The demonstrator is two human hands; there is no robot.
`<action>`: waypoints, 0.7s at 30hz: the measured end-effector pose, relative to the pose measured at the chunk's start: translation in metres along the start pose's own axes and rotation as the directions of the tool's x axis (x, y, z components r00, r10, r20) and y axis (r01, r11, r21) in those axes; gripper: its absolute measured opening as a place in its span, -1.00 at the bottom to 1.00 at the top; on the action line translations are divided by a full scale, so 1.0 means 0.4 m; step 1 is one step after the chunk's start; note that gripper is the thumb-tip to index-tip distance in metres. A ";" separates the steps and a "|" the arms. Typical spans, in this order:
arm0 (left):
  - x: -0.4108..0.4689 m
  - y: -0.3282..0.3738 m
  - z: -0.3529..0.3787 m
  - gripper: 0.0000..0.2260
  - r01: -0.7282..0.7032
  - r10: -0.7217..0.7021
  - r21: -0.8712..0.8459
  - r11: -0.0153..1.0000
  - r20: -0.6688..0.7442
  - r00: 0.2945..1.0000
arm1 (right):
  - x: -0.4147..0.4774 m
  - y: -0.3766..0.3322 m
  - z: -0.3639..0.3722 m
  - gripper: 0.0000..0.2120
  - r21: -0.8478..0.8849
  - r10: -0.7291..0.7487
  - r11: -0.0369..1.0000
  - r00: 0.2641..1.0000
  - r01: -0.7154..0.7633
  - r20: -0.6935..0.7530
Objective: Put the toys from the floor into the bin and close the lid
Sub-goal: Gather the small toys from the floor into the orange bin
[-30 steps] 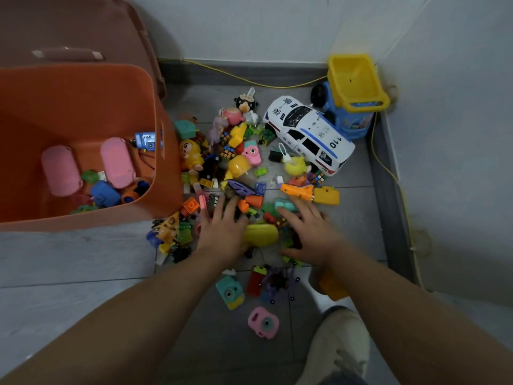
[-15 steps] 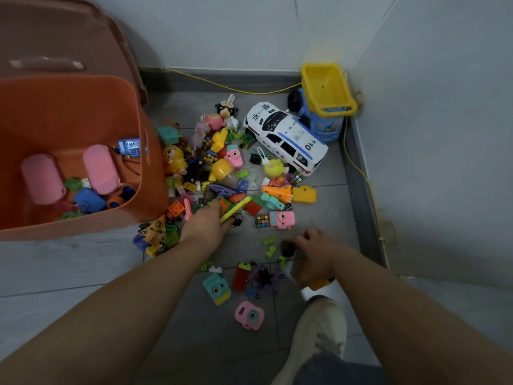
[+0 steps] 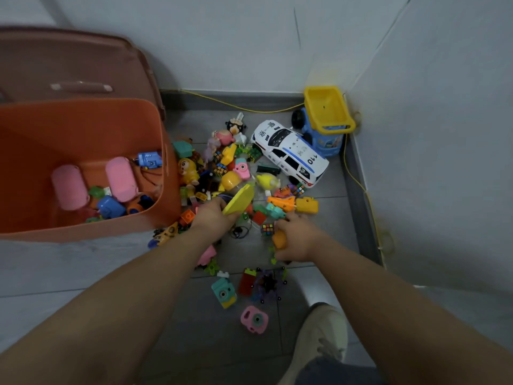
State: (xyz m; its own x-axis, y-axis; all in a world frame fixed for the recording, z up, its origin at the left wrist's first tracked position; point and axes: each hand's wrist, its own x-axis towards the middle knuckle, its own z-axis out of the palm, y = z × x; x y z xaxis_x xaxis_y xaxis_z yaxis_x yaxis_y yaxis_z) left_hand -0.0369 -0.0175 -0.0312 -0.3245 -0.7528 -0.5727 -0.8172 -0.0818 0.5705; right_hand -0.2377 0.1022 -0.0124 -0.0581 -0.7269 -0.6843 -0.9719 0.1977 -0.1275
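Head view, the only one I have. My left hand (image 3: 213, 218) is curled round the near end of a flat yellow plastic toy (image 3: 241, 198). Its long axis runs up and to the right, away from me, and the far tip points toward the white toy police car (image 3: 290, 155).

The orange plastic bin (image 3: 83, 232) sits to the left of that hand with its mouth open. Its brown hinged lid (image 3: 83, 59) is thrown back against the wall, and a few toys already lie on the bottom. The left hand is just beside the bin's right wall, so it is plainly the nearer hand. I judge the carry to be a short lift up and leftward over the rim, with the yellow tip swinging round to follow.

My right hand (image 3: 299, 240) is further right, low over the heap of small bright plastic toys (image 3: 222, 168). Its fingers are closed on a small rounded orange toy (image 3: 279, 240). There's some blur, so I can't be sure it's clear of the floor. That hand has the longer reach across to the bin. Most of the toys are on the floor, between the bin and the corner.
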 end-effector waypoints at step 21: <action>-0.106 0.118 -0.495 -0.62 -0.113 -0.009 -0.236 0.965 -0.462 0.887 | 0.078 -0.354 -0.465 -0.26 0.370 0.020 0.869 0.724 0.328 -0.689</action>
State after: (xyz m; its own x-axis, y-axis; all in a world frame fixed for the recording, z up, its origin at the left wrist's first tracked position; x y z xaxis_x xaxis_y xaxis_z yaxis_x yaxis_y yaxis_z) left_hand 0.0326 -0.1190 0.1366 -0.0601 -0.9687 -0.2410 -0.6393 -0.1481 0.7545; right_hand -0.1442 -0.0708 0.1178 -0.2185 -0.9758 -0.0034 -0.7799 0.1767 -0.6004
